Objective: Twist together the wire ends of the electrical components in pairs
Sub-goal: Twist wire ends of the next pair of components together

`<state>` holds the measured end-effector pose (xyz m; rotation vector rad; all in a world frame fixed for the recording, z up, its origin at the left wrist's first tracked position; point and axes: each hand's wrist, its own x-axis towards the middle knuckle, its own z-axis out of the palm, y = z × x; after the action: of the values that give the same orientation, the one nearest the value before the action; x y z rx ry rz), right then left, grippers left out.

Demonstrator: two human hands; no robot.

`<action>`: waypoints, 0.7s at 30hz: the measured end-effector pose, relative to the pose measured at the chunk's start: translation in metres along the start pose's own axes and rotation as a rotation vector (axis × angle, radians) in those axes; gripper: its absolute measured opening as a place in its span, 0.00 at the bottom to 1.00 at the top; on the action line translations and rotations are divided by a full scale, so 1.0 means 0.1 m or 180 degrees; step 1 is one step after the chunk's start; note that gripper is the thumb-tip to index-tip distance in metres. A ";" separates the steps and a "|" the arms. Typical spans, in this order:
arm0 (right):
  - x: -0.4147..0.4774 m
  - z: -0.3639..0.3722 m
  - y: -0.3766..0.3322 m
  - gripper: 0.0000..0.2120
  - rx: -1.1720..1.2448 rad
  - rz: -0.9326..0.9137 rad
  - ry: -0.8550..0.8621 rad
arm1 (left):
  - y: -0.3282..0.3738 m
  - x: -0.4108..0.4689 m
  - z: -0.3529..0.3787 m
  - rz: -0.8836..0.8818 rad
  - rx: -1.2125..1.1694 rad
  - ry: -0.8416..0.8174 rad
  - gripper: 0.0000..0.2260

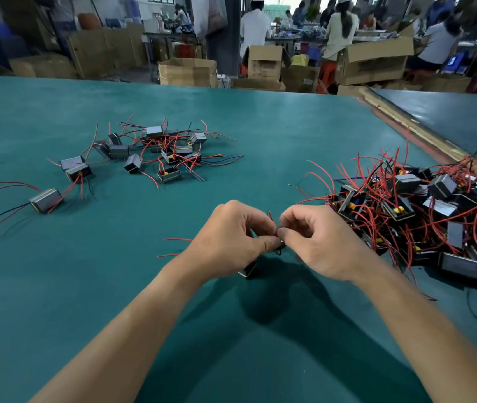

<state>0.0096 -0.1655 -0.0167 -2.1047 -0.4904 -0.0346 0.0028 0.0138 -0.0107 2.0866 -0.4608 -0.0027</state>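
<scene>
Red, thin wire ends [271,219] meet near centre, pinched by the curled left hand [231,237] and right hand [315,239], their boxy grey component [248,270] just beneath. Seemingly the loose far-left group [155,146] is finished; the larger tangled right heap [423,210] of springy leads awaits on the green matte table [260,126].

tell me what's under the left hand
Below the left hand only a corner of a dark boxy component shows, over the green table. Its body and where its wires join are covered by the hand.
</scene>
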 end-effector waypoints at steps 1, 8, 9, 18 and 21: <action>0.01 -0.01 0.00 0.11 0.0072 0.0146 -0.0047 | 0.01 -0.01 0.02 0.0166 0.0197 0.0134 0.04; -0.03 -0.05 -0.06 0.10 0.0943 0.0830 -0.0425 | 0.02 -0.04 0.08 0.0538 0.0747 0.0402 0.05; -0.03 -0.04 -0.07 0.10 0.0951 0.0794 -0.0392 | 0.02 -0.04 0.07 0.0484 0.0667 0.0407 0.05; -0.03 -0.05 -0.07 0.11 0.0888 0.0549 -0.0497 | 0.05 -0.05 0.05 0.0185 0.0166 0.0104 0.05; -0.02 -0.04 -0.06 0.13 0.0879 0.0442 -0.0460 | 0.05 -0.04 0.04 0.0092 0.0018 0.0036 0.08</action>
<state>0.0060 -0.1668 -0.0100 -1.8716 -0.4080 0.2535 -0.0033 0.0097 -0.0092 2.0844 -0.4843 0.0274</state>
